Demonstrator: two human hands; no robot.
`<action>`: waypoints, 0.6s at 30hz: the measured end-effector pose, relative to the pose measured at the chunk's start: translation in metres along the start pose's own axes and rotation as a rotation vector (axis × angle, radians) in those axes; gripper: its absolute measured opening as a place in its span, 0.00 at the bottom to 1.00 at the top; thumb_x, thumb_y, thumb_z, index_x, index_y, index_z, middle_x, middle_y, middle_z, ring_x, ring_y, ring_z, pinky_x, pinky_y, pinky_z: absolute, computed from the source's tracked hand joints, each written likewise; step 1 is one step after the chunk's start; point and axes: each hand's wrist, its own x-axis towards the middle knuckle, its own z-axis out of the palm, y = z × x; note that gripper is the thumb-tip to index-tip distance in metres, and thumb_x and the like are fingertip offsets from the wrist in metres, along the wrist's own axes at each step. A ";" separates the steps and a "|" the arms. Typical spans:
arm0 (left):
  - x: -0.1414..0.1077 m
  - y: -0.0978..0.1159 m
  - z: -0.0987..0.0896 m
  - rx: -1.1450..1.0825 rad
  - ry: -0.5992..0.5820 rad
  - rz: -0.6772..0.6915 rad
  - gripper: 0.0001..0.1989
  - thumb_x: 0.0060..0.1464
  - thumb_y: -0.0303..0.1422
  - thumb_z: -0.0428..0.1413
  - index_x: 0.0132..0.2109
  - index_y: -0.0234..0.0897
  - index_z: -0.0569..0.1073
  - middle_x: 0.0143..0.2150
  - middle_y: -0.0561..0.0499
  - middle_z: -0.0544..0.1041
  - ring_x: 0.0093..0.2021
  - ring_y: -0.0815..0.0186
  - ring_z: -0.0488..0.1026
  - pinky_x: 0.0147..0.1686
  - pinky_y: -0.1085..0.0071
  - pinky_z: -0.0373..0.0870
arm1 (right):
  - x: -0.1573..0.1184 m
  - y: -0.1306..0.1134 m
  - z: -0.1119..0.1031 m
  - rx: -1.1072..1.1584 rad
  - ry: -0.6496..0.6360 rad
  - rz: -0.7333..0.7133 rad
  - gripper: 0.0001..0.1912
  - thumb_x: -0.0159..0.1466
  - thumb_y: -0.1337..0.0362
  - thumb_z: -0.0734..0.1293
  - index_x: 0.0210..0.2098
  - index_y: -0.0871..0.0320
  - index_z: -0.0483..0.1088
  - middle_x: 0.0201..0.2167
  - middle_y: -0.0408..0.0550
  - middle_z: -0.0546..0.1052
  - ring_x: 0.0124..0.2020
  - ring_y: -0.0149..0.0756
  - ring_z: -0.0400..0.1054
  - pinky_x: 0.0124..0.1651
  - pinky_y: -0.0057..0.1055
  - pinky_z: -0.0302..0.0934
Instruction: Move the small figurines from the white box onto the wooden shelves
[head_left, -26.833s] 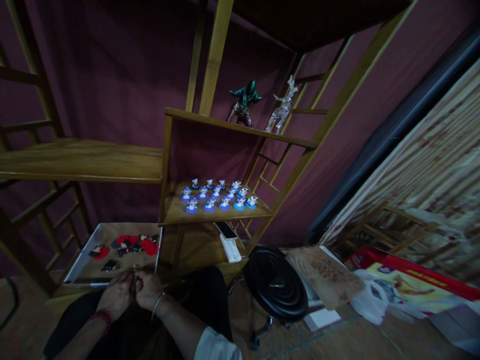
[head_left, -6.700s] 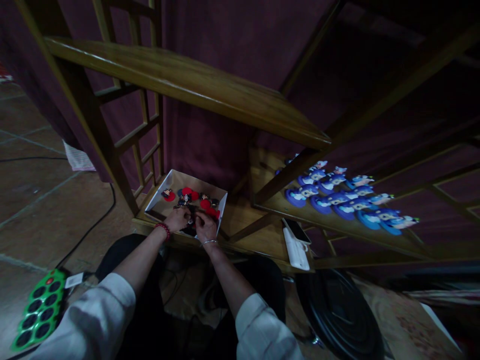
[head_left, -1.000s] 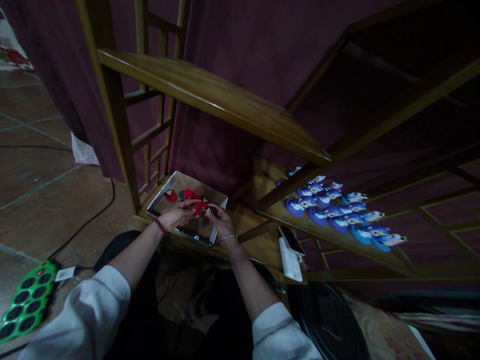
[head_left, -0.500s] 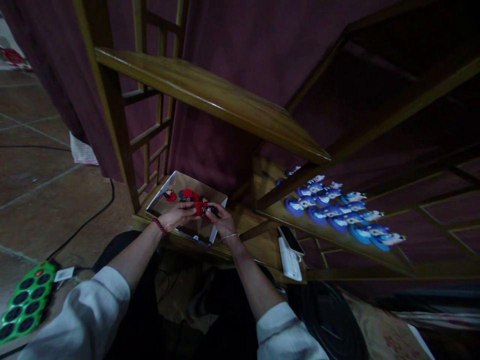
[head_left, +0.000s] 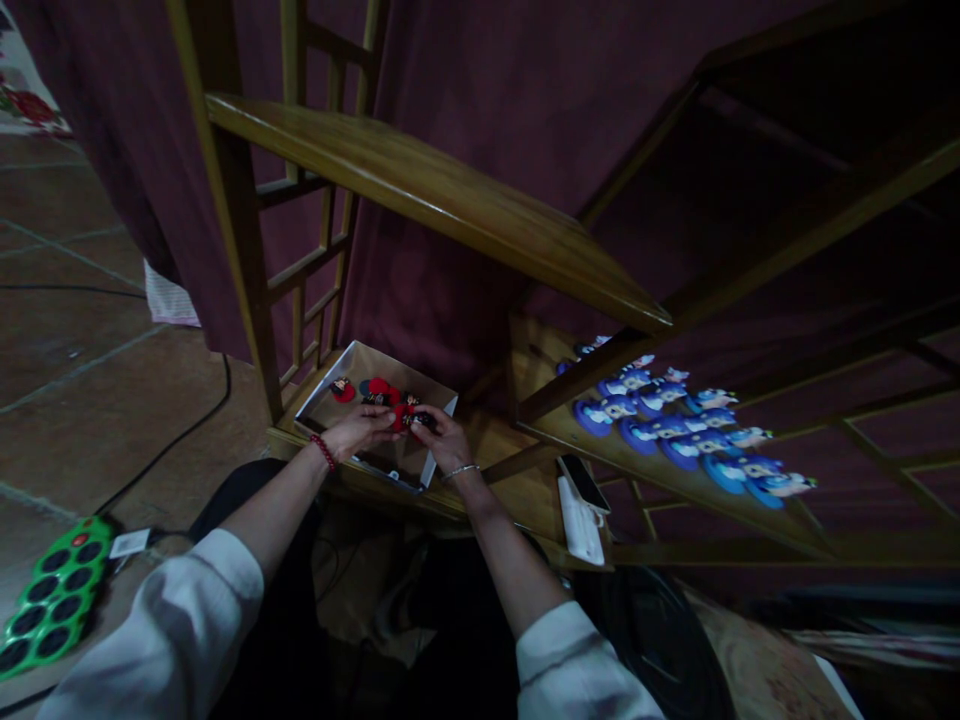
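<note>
A shallow white cardboard box (head_left: pixel 315 402) sits on the low wooden shelf and holds several small red and black figures, one of them (head_left: pixel 343 389) apart at its left end. Over the box, my left hand (head_left: pixel 361 430), with a red bead bracelet, pinches the left side of a red and black figure (head_left: pixel 403 415). My right hand (head_left: pixel 444 440), wearing a thin bracelet, has its fingers closed on the dark right side of the same figure. The fingers partly cover it, so its details are too small to tell.
Several blue and white figures (head_left: pixel 660 427) stand on a wooden shelf (head_left: pixel 547 385) at the right. A phone (head_left: pixel 583 482) leans on a white object (head_left: pixel 579 525). An upper wooden shelf (head_left: pixel 435 195) overhangs the box. A green power strip (head_left: pixel 56 595) lies lower left.
The whole view has shifted slightly. Both hands remain at the red and black figure over the box, with hardly any movement of the fingers.
</note>
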 end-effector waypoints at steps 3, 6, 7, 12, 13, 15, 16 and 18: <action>0.001 -0.002 -0.001 0.004 0.002 -0.001 0.05 0.46 0.26 0.58 0.34 0.28 0.73 0.31 0.45 0.76 0.34 0.66 0.74 0.40 0.68 0.70 | 0.001 0.000 0.000 0.009 0.000 0.002 0.14 0.47 0.62 0.69 0.35 0.53 0.72 0.34 0.41 0.75 0.34 0.32 0.67 0.39 0.28 0.62; 0.002 -0.003 -0.001 -0.009 0.015 0.000 0.04 0.45 0.25 0.58 0.32 0.28 0.73 0.31 0.46 0.76 0.34 0.66 0.74 0.42 0.67 0.69 | 0.002 0.002 -0.001 -0.003 0.000 0.022 0.15 0.47 0.62 0.69 0.36 0.53 0.72 0.34 0.41 0.75 0.35 0.32 0.68 0.41 0.29 0.62; 0.003 -0.003 -0.001 -0.016 0.018 -0.003 0.04 0.45 0.25 0.58 0.31 0.28 0.73 0.31 0.47 0.76 0.34 0.66 0.74 0.42 0.67 0.69 | 0.002 0.002 -0.001 -0.011 0.002 0.032 0.16 0.47 0.62 0.69 0.37 0.53 0.72 0.34 0.41 0.75 0.35 0.32 0.68 0.41 0.29 0.62; 0.003 -0.004 0.000 -0.068 0.067 -0.036 0.01 0.46 0.23 0.57 0.30 0.28 0.72 0.29 0.48 0.76 0.33 0.67 0.74 0.42 0.66 0.69 | 0.002 0.006 -0.001 -0.064 0.011 0.007 0.21 0.48 0.64 0.68 0.43 0.50 0.69 0.40 0.41 0.75 0.40 0.33 0.67 0.46 0.33 0.59; 0.003 -0.004 0.000 -0.081 0.079 -0.036 0.01 0.46 0.23 0.57 0.29 0.28 0.72 0.29 0.48 0.76 0.33 0.67 0.74 0.43 0.66 0.69 | 0.003 0.007 -0.001 -0.076 0.010 -0.008 0.21 0.48 0.64 0.68 0.43 0.50 0.69 0.40 0.41 0.74 0.41 0.33 0.67 0.47 0.33 0.59; 0.002 -0.003 0.001 -0.093 0.081 -0.033 0.02 0.45 0.23 0.58 0.29 0.28 0.71 0.29 0.48 0.75 0.34 0.67 0.74 0.42 0.66 0.69 | 0.003 0.009 -0.002 -0.098 0.006 -0.024 0.21 0.48 0.65 0.68 0.43 0.50 0.69 0.40 0.40 0.74 0.41 0.33 0.67 0.47 0.34 0.59; 0.002 -0.003 0.001 -0.091 0.072 -0.034 0.02 0.45 0.24 0.58 0.29 0.28 0.71 0.30 0.47 0.75 0.34 0.66 0.74 0.42 0.66 0.70 | 0.003 0.009 -0.002 -0.104 0.007 -0.027 0.21 0.48 0.65 0.68 0.42 0.50 0.69 0.40 0.41 0.74 0.40 0.33 0.67 0.47 0.33 0.59; 0.002 -0.003 0.001 -0.075 0.047 -0.043 0.03 0.46 0.24 0.58 0.30 0.28 0.71 0.30 0.46 0.76 0.35 0.65 0.74 0.40 0.67 0.70 | 0.003 0.009 -0.001 -0.114 0.011 -0.025 0.18 0.48 0.66 0.67 0.40 0.51 0.69 0.37 0.41 0.75 0.38 0.33 0.67 0.45 0.33 0.60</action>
